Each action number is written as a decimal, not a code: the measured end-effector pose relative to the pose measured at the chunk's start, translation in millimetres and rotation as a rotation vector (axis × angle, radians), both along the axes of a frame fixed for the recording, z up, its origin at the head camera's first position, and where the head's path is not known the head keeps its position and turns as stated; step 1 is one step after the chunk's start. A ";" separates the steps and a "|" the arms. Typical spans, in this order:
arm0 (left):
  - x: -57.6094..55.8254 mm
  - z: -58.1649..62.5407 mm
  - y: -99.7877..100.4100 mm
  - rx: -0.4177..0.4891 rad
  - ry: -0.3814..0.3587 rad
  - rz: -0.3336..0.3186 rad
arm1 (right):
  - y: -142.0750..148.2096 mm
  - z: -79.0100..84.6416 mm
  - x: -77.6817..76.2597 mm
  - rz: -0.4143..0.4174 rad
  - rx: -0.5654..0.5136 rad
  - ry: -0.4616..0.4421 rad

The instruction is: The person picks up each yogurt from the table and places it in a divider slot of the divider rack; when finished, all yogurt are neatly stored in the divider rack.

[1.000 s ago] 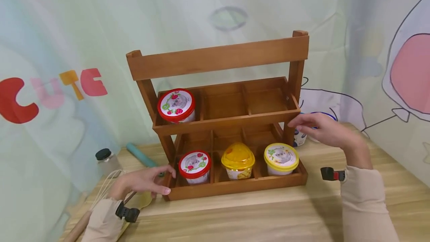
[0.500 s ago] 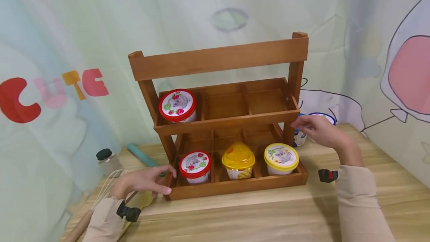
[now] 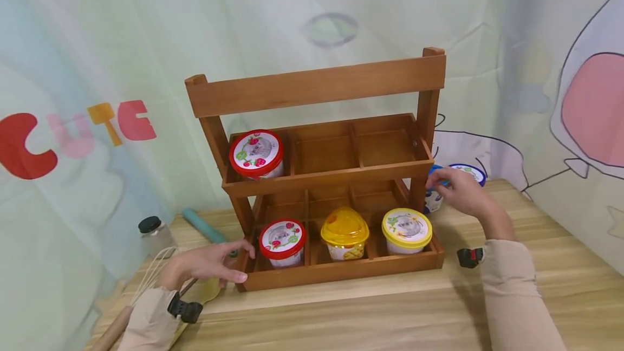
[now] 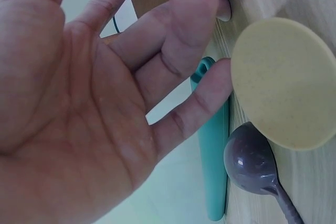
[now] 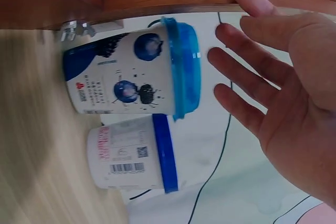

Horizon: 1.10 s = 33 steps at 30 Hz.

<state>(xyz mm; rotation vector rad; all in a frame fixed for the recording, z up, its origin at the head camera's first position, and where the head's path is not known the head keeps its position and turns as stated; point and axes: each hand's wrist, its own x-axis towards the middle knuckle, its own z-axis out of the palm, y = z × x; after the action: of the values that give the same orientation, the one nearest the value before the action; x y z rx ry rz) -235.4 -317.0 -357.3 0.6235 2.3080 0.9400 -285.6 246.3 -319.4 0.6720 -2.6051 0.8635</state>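
A two-tier wooden rack (image 3: 317, 91) stands in the middle of the head view. At its lower left corner, my left hand (image 3: 207, 264) has its thumb at the front edge and its fingers loosely spread by the side. My right hand (image 3: 460, 191) hovers just beyond the rack's right side, fingers relaxed and slightly bent. In the right wrist view its fingertips point at a blueberry-printed cup with a clear blue lid (image 5: 131, 74), with a gap between. Beside that cup is a white tub with a dark blue lid (image 5: 128, 156). Neither hand holds anything.
Red-lidded tubs sit on the upper tier (image 3: 257, 153) and lower tier (image 3: 283, 240), beside a yellow dome-lidded cup (image 3: 345, 232) and yellow-lidded tub (image 3: 407, 229). Left lie a whisk (image 3: 119, 324), teal rod (image 4: 212, 145), dark ladle (image 4: 252, 161), cream oval piece (image 4: 286, 82) and black-capped jar (image 3: 153, 229).
My right hand has shifted a little left and down, closer to the blue-lidded cup, uncovering more of the tub behind it. My left hand and the rack have stayed put.
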 end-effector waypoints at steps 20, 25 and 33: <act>-0.4 0.3 1.1 0.002 0.007 -0.011 | 10.0 -26.7 -18.3 -0.157 -0.035 -0.054; -0.7 0.6 1.4 0.000 0.008 -0.013 | 10.2 -32.6 -22.4 -0.205 -0.020 -0.084; 0.3 2.3 0.7 0.002 0.017 -0.010 | 5.9 -41.2 -26.7 -0.276 -0.071 -0.089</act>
<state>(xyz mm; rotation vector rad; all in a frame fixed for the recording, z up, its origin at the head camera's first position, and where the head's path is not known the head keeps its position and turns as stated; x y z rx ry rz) -235.1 -316.3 -355.0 0.6452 2.3176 0.9355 -312.4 252.2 -360.6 0.2514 -2.6467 0.9104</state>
